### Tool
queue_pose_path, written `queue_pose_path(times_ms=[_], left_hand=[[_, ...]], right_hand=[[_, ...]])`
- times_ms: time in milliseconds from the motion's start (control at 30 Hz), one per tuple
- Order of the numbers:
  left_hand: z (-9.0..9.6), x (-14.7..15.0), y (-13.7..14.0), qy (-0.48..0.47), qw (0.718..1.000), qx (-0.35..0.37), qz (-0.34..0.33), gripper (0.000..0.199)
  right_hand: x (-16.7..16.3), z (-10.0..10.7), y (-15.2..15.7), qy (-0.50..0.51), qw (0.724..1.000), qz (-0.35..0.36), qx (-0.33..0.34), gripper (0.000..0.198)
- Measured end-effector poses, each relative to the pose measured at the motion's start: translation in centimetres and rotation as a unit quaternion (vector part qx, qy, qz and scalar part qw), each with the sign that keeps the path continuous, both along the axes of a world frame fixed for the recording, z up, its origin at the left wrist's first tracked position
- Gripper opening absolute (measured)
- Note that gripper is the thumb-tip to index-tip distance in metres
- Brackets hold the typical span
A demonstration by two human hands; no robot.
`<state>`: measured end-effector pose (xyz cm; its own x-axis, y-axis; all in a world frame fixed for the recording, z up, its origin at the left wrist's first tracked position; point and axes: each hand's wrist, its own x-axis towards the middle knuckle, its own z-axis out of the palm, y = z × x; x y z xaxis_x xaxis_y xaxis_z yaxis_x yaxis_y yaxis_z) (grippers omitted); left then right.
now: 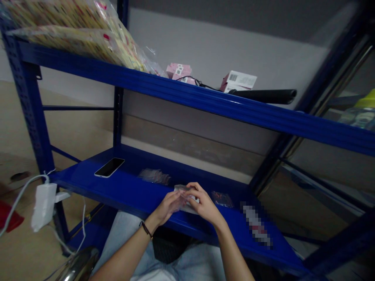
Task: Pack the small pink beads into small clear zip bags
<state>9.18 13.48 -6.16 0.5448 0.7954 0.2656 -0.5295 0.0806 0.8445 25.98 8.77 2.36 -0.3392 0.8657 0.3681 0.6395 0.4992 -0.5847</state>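
A small clear plastic bag (187, 207) is between my hands, just above the front of the blue lower shelf (129, 195). My left hand (167, 207) grips its left side, fingers together. My right hand (202, 201) pinches the bag from the right, with thumb and fingers bent over it. What lies inside the bag is mostly hidden by my fingers. To the left of my hands rests a pile of flat clear bags (154, 176). Just right of my right hand lies another clear bag (222, 199) with small reddish things in it.
A phone (109, 168) lies on the shelf's left part. A pixelated item (257, 226) is at its right. Above, the upper blue shelf beam (187, 91) bears large bags (73, 35), pink boxes (179, 71) and a black tube (266, 96). A white power strip (43, 205) hangs at left.
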Motion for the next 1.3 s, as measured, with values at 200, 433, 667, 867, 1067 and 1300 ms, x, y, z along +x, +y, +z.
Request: queue_pose_path(times_ms=[200, 433, 667, 867, 1067, 1300], left_hand=[[1.6, -2.8, 0.0, 0.233, 0.937, 0.242, 0.099, 0.034], [1.1, -6.8, -4.2, 0.295, 0.886, 0.333, 0.133, 0.032], [1.2, -7.8, -5.0, 0.291, 0.892, 0.311, 0.149, 0.032], [0.3, -7.5, -4.6, 0.265, 0.923, 0.24, 0.142, 0.037], [0.1, -7.1, -5.3, 0.294, 0.908, 0.272, 0.123, 0.031], [0.1, -6.4, -6.2, 0.342, 0.874, 0.314, 0.145, 0.028]], right_hand=[[-0.6, -1.6, -2.0, 0.052, 0.998, -0.036, -0.03, 0.013], [-2.5, -6.6, -4.5, 0.281, 0.947, -0.063, -0.139, 0.023], [-3.7, -7.8, -5.2, 0.316, 0.939, -0.073, -0.117, 0.036], [-4.2, -8.0, -5.5, 0.32, 0.94, -0.064, -0.1, 0.033], [-4.8, -8.1, -5.8, 0.275, 0.955, -0.05, -0.099, 0.034], [-4.6, -7.9, -5.9, 0.218, 0.969, -0.034, -0.11, 0.027]])
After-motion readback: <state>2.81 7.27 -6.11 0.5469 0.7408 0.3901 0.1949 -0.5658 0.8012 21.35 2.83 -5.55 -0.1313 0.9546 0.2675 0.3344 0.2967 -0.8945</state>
